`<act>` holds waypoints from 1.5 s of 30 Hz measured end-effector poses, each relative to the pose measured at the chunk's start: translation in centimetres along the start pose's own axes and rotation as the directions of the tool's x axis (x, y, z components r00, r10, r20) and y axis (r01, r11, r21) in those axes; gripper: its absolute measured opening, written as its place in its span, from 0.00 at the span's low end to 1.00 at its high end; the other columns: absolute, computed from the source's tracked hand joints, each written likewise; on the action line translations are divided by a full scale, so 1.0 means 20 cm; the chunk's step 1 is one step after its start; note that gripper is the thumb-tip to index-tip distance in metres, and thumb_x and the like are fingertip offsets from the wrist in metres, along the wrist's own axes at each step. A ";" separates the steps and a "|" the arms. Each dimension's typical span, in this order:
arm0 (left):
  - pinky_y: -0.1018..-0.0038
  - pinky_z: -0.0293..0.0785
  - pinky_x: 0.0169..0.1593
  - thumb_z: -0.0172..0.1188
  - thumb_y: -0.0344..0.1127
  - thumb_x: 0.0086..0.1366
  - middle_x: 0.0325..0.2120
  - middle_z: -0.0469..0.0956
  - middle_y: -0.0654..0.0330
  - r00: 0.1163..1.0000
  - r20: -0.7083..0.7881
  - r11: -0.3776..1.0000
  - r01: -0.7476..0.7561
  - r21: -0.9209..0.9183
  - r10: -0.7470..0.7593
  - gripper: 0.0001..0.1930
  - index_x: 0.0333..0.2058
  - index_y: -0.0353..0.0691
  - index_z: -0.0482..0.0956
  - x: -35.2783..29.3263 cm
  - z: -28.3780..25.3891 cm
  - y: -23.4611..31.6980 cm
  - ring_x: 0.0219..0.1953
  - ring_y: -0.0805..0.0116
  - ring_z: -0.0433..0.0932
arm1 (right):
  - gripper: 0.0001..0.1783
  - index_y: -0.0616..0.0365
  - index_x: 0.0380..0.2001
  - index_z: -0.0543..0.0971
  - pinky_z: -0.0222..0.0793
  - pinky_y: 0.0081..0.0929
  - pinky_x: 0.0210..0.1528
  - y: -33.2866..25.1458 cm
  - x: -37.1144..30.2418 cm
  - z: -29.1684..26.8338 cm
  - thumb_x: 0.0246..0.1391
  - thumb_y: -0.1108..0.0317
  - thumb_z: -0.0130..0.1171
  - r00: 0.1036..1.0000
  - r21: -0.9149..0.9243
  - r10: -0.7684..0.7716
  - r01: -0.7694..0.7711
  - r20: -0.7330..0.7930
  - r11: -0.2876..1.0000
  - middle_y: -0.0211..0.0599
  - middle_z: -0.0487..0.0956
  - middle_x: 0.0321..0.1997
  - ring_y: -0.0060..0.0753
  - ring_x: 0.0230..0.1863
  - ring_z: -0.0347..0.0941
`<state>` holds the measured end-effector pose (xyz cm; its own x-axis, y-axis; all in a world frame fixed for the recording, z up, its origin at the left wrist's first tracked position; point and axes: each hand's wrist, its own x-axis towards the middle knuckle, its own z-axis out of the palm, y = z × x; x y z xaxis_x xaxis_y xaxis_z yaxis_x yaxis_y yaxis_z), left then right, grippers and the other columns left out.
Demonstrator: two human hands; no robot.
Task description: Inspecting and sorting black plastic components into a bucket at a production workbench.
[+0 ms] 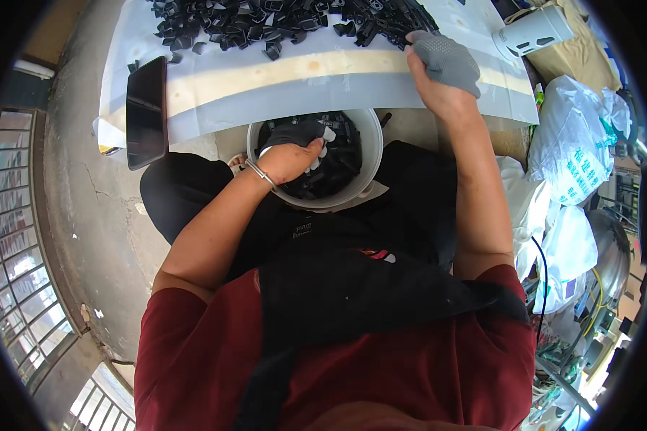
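My left hand (295, 149), in a dark glove with pale fingertips and a metal bangle at the wrist, reaches into a white bucket (370, 136) between my knees. Its fingers curl together over black plastic pieces (331, 179) in the bucket; whether one is in its grip is hidden. On the table, my right hand (444, 72) wears a grey dotted glove and rests at the right end of a pile of small black plastic parts (259, 21). The right fingers are bent inward against the pile, and what they hold cannot be made out.
A dark phone (147, 113) lies at the left corner of the sheet-covered table (280, 90). A white cup-shaped container (532, 32) stands at the right corner. Plastic bags (571, 144) and a black cable (545, 280) crowd the right side. Window bars (21, 244) are at left.
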<state>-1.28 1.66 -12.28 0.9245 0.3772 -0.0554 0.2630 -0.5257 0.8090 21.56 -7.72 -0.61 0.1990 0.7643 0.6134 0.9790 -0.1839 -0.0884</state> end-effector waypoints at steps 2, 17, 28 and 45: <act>0.61 0.65 0.44 0.47 0.41 0.57 0.34 0.73 0.48 0.999 -0.016 0.993 0.039 -0.110 -0.041 0.13 0.35 0.40 0.72 0.02 0.03 -0.03 0.39 0.48 0.70 | 0.10 0.59 0.31 0.76 0.67 0.29 0.34 -0.05 0.09 0.09 0.49 0.65 0.50 0.997 -0.042 -0.025 0.028 0.080 0.999 0.42 0.76 0.27 0.43 0.31 0.72; 0.63 0.68 0.44 0.31 0.47 0.65 0.35 0.73 0.41 0.953 0.241 0.916 0.077 0.393 -0.183 0.19 0.51 0.46 0.57 0.06 -0.16 0.09 0.39 0.44 0.73 | 0.09 0.57 0.19 0.76 0.67 0.42 0.31 -0.20 0.12 -0.01 0.41 0.66 0.48 0.954 -0.172 0.006 0.048 0.300 0.984 0.44 0.75 0.22 0.49 0.26 0.72; 0.74 0.62 0.52 0.37 0.62 0.60 0.46 0.70 0.49 0.902 0.303 0.950 0.271 0.158 -0.308 0.27 0.49 0.53 0.70 0.09 -0.15 0.13 0.49 0.53 0.68 | 0.08 0.56 0.22 0.77 0.68 0.40 0.30 -0.19 0.10 -0.06 0.40 0.68 0.48 0.912 -0.333 0.115 0.026 0.394 0.943 0.44 0.75 0.23 0.46 0.28 0.73; 0.77 0.70 0.44 0.52 0.47 0.58 0.37 0.78 0.63 0.934 0.356 0.946 -0.127 0.299 0.012 0.12 0.37 0.53 0.79 0.09 -0.20 0.15 0.42 0.67 0.75 | 0.18 0.54 0.39 0.74 0.65 0.35 0.45 -0.27 -0.30 -0.04 0.47 0.56 0.49 0.787 0.461 -0.039 -0.319 0.615 0.828 0.43 0.73 0.40 0.47 0.42 0.69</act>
<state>0.05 3.86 -7.60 0.9654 0.0743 -0.2502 0.2142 -0.7729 0.5973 15.10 -11.88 -3.15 0.1468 0.9892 0.0034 0.7680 -0.1118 -0.6306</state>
